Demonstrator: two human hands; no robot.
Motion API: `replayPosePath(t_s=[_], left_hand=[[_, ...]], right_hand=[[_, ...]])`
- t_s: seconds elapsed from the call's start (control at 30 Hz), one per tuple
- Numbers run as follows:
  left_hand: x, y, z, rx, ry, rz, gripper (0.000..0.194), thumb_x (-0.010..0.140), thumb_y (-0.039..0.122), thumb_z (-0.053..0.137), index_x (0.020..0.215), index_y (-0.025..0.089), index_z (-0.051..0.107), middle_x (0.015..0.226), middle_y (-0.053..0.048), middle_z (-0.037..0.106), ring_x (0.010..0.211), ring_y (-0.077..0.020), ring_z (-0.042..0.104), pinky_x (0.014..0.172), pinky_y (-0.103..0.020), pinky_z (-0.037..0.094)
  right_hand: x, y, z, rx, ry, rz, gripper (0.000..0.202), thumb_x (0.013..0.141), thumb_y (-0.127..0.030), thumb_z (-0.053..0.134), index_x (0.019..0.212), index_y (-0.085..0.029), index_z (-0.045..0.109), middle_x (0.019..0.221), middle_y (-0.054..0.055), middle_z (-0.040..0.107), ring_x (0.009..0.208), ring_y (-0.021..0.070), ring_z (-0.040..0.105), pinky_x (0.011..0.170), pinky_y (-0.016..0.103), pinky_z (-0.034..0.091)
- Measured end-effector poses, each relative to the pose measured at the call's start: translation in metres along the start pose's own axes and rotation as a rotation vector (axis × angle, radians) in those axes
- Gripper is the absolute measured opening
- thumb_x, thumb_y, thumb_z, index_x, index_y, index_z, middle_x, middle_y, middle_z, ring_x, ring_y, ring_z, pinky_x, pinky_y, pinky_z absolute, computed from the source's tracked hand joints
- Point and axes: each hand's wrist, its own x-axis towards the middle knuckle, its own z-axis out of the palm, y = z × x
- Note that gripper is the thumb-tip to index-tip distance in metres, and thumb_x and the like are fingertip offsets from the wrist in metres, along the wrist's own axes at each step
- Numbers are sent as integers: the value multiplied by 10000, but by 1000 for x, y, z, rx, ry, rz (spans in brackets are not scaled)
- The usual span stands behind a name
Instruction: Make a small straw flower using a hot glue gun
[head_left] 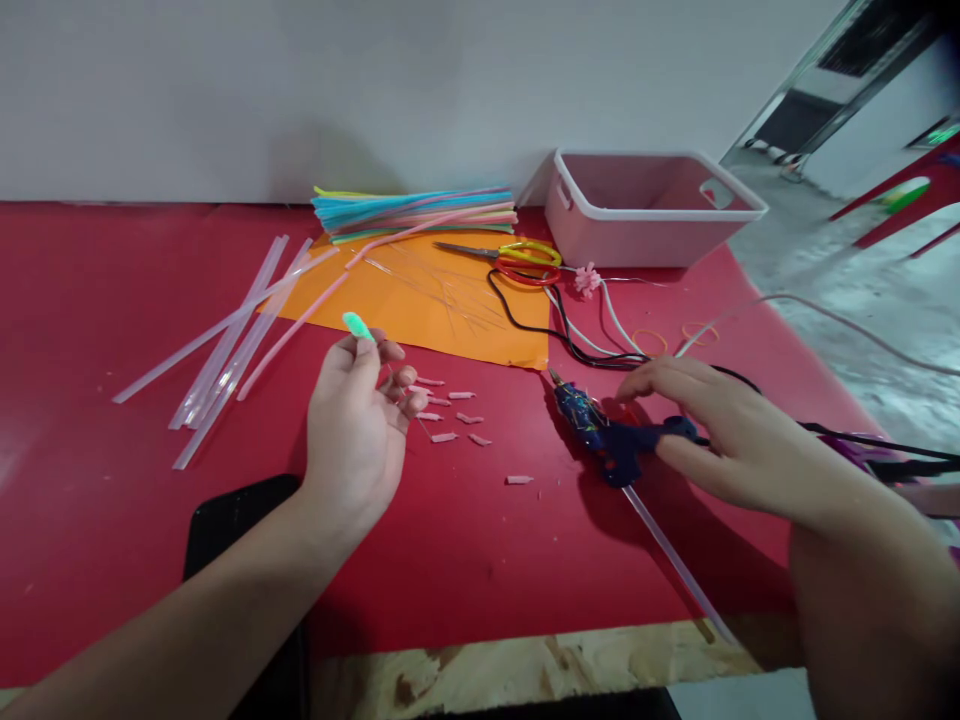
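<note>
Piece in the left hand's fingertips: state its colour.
The piece is light green, clearest in the head view.

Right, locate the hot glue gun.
In the head view, the hot glue gun is right of centre, next to the right hand, its nozzle by the near right corner of the orange sheet.

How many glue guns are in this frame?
1: the glue gun is at the right hand, nearer the camera than the orange sheet. No other shows.
</note>
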Motion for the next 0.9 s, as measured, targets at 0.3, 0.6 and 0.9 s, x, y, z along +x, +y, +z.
replayPosePath(t_s=[0.3,0.6,0.9], left_hand=[[-4,1,3,84,-96,-38,211,997,142,491,789,168,513,703,35,559,439,-19,370,370,-103,314],[-15,-9,-3,459,-364,10,169,896,327,700,898,174,627,819,-15,666,682,-124,667,461,-166,561],[-28,-7,-5,656,-507,145,90,930,284,655,913,196,649,747,41,645,587,-49,642,544,-102,531]], right_hand=[[-8,6,8,-37,-241,169,480,691,-75,547,1138,-239,608,1153,106,676,1084,322,662,916,481,560],[-1,-24,9,108,205,46,329,769,-209,635,1090,-252,575,803,-1,707,551,151,633,499,252,495],[-1,-51,25,194,285,-55,168,857,-285,548,1015,-234,575,757,5,664,560,147,630,515,261,496]])
